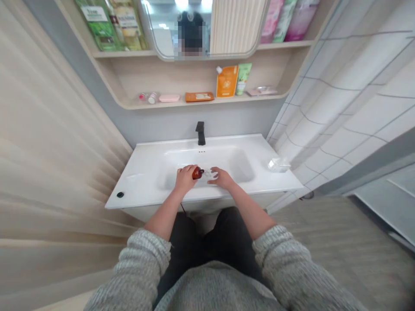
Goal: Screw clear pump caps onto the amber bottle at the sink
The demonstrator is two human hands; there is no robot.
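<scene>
My left hand [186, 178] is wrapped round a small amber bottle [196, 173], which lies tipped on its side with its dark neck pointing right. Facing that neck is a small clear container [209, 174], held in the curved fingers of my right hand [221, 177]. The two mouths are close together; whether they touch is too small to tell. Both hands are over the front part of the white sink basin [240, 166]. On the counter's left end lies a round black cap [120, 195].
Behind the basin stands a black faucet [201, 133]. A clear plastic box [279, 164] sits on the counter's right end. Above, a wooden shelf [253, 100] carries an orange pouch [227, 81], a green tube [243, 79] and several small items. A curtain [65, 151] hangs at left.
</scene>
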